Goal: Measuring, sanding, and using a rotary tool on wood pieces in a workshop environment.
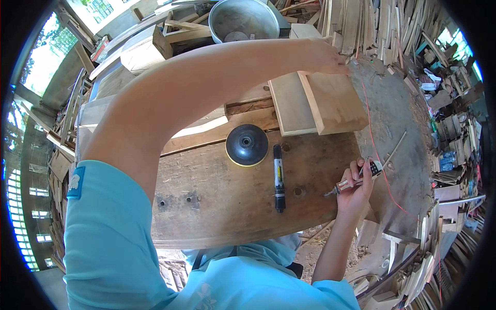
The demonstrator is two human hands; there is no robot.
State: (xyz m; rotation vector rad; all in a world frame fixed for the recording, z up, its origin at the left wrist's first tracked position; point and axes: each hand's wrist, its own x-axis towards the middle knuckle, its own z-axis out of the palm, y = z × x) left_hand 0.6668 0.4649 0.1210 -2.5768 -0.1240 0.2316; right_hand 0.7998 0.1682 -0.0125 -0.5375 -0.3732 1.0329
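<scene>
My left arm stretches across the bench to the far right. At its end, my left hand (326,56) is just beyond the light wooden boards (337,106), close to their far end; its fingers are foreshortened and I cannot see what they hold, if anything. In my right hand (356,185), above the bench's right edge, is a slim tube-like tool (344,185) with a thin pointed tip facing left and a black-and-white end. A black marker (279,178) lies upright in view on the bench, beside a round black sanding-disc pad (247,145).
The worn wooden bench (222,206) has several small holes. A metal basin (244,20) stands at the back among timber offcuts. A red cord (373,134) trails down the concrete floor at right. Stacked wood strips (356,26) and clutter line the right side.
</scene>
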